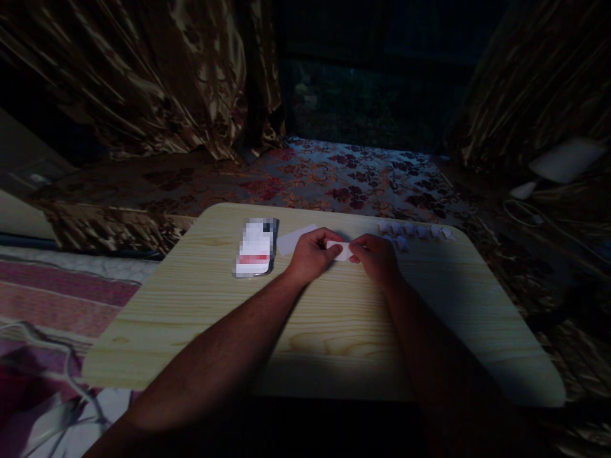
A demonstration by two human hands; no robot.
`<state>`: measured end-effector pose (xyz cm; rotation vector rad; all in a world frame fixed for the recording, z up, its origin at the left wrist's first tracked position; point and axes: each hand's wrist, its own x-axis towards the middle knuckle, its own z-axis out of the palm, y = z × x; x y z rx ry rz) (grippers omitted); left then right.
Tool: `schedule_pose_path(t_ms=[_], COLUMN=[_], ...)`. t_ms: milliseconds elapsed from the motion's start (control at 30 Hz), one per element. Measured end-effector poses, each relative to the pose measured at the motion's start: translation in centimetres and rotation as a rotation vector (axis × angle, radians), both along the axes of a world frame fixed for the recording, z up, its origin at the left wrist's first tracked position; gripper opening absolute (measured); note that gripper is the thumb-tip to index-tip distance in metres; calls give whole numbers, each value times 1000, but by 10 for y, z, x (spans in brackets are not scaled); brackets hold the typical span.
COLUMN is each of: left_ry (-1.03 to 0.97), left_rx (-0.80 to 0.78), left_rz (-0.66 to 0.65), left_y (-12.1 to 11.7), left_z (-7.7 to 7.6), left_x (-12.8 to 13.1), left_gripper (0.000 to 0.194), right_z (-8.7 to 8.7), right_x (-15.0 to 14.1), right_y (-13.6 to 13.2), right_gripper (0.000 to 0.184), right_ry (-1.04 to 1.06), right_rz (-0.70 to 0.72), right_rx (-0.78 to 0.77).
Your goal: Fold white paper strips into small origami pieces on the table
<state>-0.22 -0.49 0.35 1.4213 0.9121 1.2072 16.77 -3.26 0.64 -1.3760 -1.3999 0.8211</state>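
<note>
Between my two hands, just above the wooden table (pixel 305 318), is a small folded strip of white paper (pixel 340 250). The thumb and fingers of my left hand (pixel 312 256) pinch its left end. My right hand (pixel 377 257) grips its right end in a closed pinch. Behind my left hand lies a flat pale sheet of paper (pixel 293 240), partly covered by that hand. Beyond my right hand sit several small folded paper pieces (pixel 415 230), star-like in shape, roughly in rows.
A phone (pixel 255 248), blurred by pixelation, lies on the table to the left. Behind the table is a ledge with a flowered cloth (pixel 344 172), with curtains (pixel 191 76) on both sides. A white lamp-like object (pixel 566 160) stands at right. Striped bedding (pixel 57 299) lies left.
</note>
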Motion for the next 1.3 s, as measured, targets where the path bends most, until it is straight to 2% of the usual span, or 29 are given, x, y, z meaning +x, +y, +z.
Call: schedule_pose_path(t_ms=[233,400,533,767,967,1300], left_ry=[8,-64,-94,-104,-114,-85], left_rx=[-36,-101,-118,-115,-115,-103], left_rz=[43,81,74,52,52,58], left_y=[4,5,4,3,4,4], left_z=[-4,-3,-3,-2,-4,-3], left_x=[-3,-2,-1,-1,-1,-1], left_gripper=[20,24,25,25,25,24], right_z=[-5,-3,3,8,8,8], right_x=[3,3,1,0,0,-1], right_y=[3,2,1,-1,-2,-3], right_gripper=[18,18,23,19,18,22], right_ry=[31,30,61,96,148,108], right_rz=[35,66,39,7,14,-24], right_rx=[29,48,45,58,70,68])
